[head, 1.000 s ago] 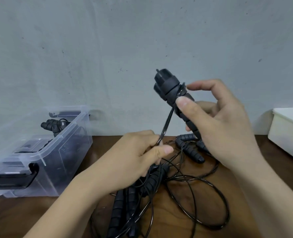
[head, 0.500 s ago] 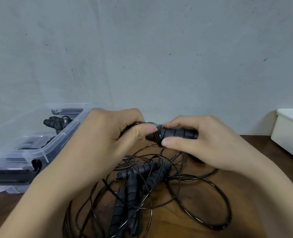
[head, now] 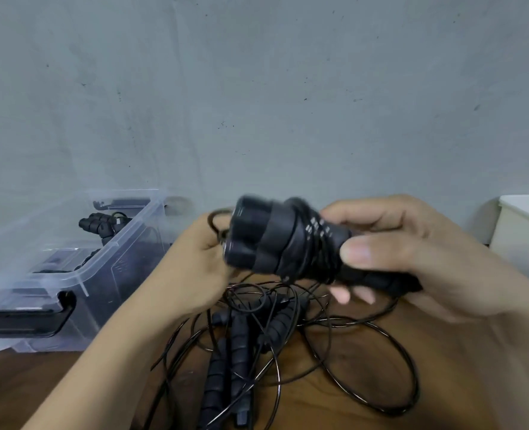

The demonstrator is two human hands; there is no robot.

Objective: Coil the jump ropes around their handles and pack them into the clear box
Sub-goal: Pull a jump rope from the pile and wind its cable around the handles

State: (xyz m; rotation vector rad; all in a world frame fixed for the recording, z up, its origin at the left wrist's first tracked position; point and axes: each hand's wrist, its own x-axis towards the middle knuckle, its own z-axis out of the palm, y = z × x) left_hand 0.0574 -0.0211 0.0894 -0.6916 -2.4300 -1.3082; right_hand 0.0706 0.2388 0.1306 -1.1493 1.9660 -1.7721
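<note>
Winding is under way: the right hand (head: 418, 259) is wrapped around a pair of black handles (head: 257, 240) held side by side, thumb pressed on top, raised above the surface (head: 40, 395) with their blunt ends towards the left. Several turns of thin black cord (head: 303, 249) already sit around their middle. The left hand (head: 195, 268) is just beside those ends, fingers curled on a small loop of the same cord, though motion blur hides exactly how they pinch it

The handles look rigid, ribbed and light, so a firm grasp low on their shafts, clear of the wraps, should hold them. By contrast, the cord looks thin, glossy and springy; it will likely slip or unwind unless kept taut, so it is best pinched close to the handles and fed on one turn at a time

Below the hands lie the loose ropes (head: 235, 352), their handles and wide loops tangled together; pulling slack could snag them. At the left stands the clear box (head: 123, 259), open, with one coiled rope (head: 97, 225) inside. A white tub (head: 523, 237) sits at the right edge
</note>
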